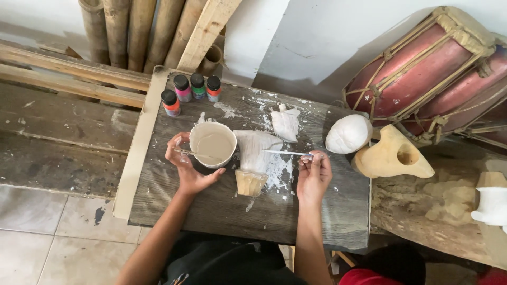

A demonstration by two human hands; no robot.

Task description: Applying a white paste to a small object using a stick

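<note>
White primer coats most of the carved wooden piece [253, 158] lying on the counter [211, 211] between my two hands; its lower end is bare wood. My right hand [313, 177] is closed on a thin brush [288, 153], gripped at the handle end, with the tip reaching left onto the top of the carving. My left hand [186, 164] is wrapped around the left side of a round bowl [213, 143] of pale grey-white paint, thumb at the rim, where a thin stick [191, 153] lies across the paint. Bowl and carving stand just beside each other, nearly touching.

Beyond the carving, toward the wall, lies a smaller white-coated piece [285, 123] among white spatter on the boards. Four small paint bottles [191, 91] with black caps stand at the far left corner of the counter, well apart from the bowl. A white rounded mask form [348, 133] sits at the right edge, and just past it an unpainted wooden mask [392, 154] rests on a lower rough surface. A red drum [428, 74] bound with cord leans behind these. Bamboo poles [132, 29] stand against the wall at far left.

Open board remains on the near side of the counter, in front of both hands. The left edge drops to a tiled floor [47, 243].
</note>
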